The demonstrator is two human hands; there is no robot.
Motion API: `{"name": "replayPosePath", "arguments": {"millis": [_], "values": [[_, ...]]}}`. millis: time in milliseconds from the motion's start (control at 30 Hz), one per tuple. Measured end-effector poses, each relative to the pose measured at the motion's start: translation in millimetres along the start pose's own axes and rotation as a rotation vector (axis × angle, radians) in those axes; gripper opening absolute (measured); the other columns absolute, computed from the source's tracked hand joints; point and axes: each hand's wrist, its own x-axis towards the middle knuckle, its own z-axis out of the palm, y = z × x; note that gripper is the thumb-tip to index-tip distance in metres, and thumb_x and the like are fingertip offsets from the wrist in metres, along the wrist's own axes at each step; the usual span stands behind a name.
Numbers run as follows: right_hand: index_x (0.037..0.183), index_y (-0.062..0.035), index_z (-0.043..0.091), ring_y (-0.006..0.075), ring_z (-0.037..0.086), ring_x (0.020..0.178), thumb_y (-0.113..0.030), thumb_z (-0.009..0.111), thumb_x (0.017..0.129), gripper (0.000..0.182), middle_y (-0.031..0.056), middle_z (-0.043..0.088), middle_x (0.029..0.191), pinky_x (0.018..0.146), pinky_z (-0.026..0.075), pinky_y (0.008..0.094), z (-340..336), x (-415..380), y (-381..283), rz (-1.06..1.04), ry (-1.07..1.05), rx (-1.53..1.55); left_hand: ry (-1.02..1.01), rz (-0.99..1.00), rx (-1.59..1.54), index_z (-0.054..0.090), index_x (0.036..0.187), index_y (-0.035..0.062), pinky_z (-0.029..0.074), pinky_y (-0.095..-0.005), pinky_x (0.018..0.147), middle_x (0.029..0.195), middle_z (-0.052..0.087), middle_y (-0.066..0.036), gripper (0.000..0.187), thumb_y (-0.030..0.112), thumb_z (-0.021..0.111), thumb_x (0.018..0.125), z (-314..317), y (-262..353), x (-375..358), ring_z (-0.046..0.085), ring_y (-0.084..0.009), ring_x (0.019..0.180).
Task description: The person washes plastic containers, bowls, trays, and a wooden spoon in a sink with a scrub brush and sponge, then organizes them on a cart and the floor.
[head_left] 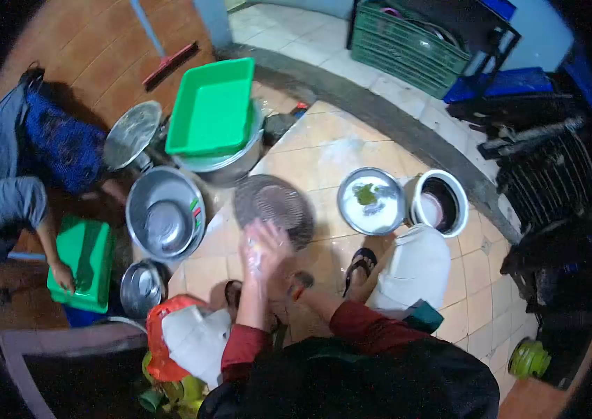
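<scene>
My left hand (pixel 257 242) and my right hand (pixel 279 257) are close together, overlapping in view and smeared by motion. Whitish suds streak the left wrist and forearm. Both hands overlap the near edge of a round grey-brown disc (pixel 273 199) with a ringed, textured surface, low over the tiles. Whether the fingers grip it I cannot tell. A watch sits on my right wrist. To the right of the disc is a round metal tray (pixel 371 218) holding white foam and a green scrubbing pad (pixel 364 194).
A white bucket (pixel 459 230) with dark liquid stands by my right knee. Metal basins (pixel 144 209) and a green tray (pixel 212 105) atop a large pot sit left. A person (pixel 13 174) at far left touches another green tub (pixel 83 237). A raised kerb (pixel 394 115) curves behind.
</scene>
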Motion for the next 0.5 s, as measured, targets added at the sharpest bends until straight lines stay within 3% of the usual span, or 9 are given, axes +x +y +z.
{"name": "replayPosePath", "arguments": {"millis": [33,100,167,233,300,367,400,433,500], "values": [[0.113,-0.0034,0.043,0.0313,0.04,0.107,-0.014,0.043,0.076,0.039,0.017,0.044,0.114,0.092,0.029,0.0379,9.9,-0.7,5.1,-0.089,-0.042,0.027,-0.084,0.059,0.251,0.042,0.103,0.0025,0.042,-0.0323,0.08,0.097,0.053,-0.009,0.033,0.018,0.053,0.076,-5.1,4.0,2.7,0.052,-0.0195,0.087],[0.11,-0.0095,0.045,0.0294,0.035,0.11,-0.022,0.04,0.076,0.037,0.0126,0.042,0.117,0.09,0.026,0.0446,5.8,25.1,30.9,0.112,-0.427,0.159,-0.232,0.184,0.75,0.042,0.106,0.0048,0.04,-0.0319,0.082,0.097,0.052,-0.007,0.036,0.022,0.055,0.077,-9.8,11.0,9.2,0.05,-0.0185,0.09],[0.105,-0.0054,0.049,0.0328,0.036,0.107,-0.021,0.038,0.076,0.034,0.0147,0.044,0.113,0.085,0.028,0.046,-1.6,62.2,35.9,-0.108,-0.123,-0.075,-0.328,0.334,0.779,0.041,0.109,0.0025,0.04,-0.0321,0.082,0.099,0.051,-0.008,0.035,0.024,0.046,0.082,-20.4,1.0,20.9,0.049,-0.0179,0.092],[0.1,-0.0023,0.051,0.0362,0.037,0.103,-0.018,0.037,0.077,0.031,0.0149,0.045,0.111,0.083,0.028,0.0484,15.3,62.2,95.8,0.172,-0.181,0.208,-0.286,0.314,0.707,0.039,0.112,0.0016,0.04,-0.0316,0.082,0.102,0.05,-0.008,0.037,0.025,0.044,0.083,-5.4,-15.0,13.8,0.049,-0.018,0.093],[0.096,-0.0021,0.053,0.0344,0.038,0.101,-0.018,0.037,0.078,0.029,0.014,0.045,0.111,0.084,0.029,0.0467,8.6,55.9,62.8,0.251,-0.191,0.228,-0.242,0.264,0.652,0.037,0.115,0.0006,0.039,-0.0312,0.082,0.104,0.049,-0.009,0.04,0.025,0.042,0.084,-10.9,-10.2,13.3,0.048,-0.0181,0.094],[0.096,-0.0041,0.054,0.0302,0.042,0.098,-0.019,0.038,0.079,0.027,0.0146,0.048,0.106,0.084,0.031,0.0424,-2.5,45.3,13.2,-0.221,-0.284,-0.175,-0.175,0.337,0.598,0.038,0.112,0.0039,0.038,-0.0288,0.082,0.104,0.047,-0.008,0.035,0.025,0.042,0.085,-20.4,-6.0,22.5,0.046,-0.0178,0.094],[0.095,-0.0074,0.055,0.0278,0.044,0.098,-0.021,0.041,0.079,0.025,0.0146,0.049,0.105,0.085,0.033,0.0363,-1.6,46.9,11.9,-0.211,-0.265,-0.217,-0.209,0.33,0.631,0.041,0.11,0.0019,0.039,-0.0286,0.08,0.1,0.049,-0.007,0.037,0.027,0.044,0.083,-19.0,-3.4,21.0,0.047,-0.017,0.091],[0.095,-0.0074,0.055,0.0278,0.044,0.098,-0.021,0.041,0.079,0.025,0.0146,0.049,0.105,0.085,0.033,0.0363,8.8,46.7,34.2,-0.193,-0.277,-0.217,-0.192,0.315,0.633,0.041,0.11,0.0019,0.039,-0.0286,0.08,0.1,0.049,-0.007,0.037,0.027,0.044,0.083,-25.6,-1.7,23.0,0.047,-0.017,0.091],[0.097,-0.0092,0.054,0.0291,0.043,0.101,-0.021,0.041,0.08,0.024,0.0133,0.048,0.107,0.088,0.032,0.0334,33.7,62.2,106.5,-0.066,-0.517,-0.616,-0.252,0.309,0.97,0.041,0.112,-0.0013,0.038,-0.0288,0.081,0.101,0.051,-0.008,0.038,0.026,0.04,0.085,-28.6,2.8,35.4,0.048,-0.0166,0.091]]}}
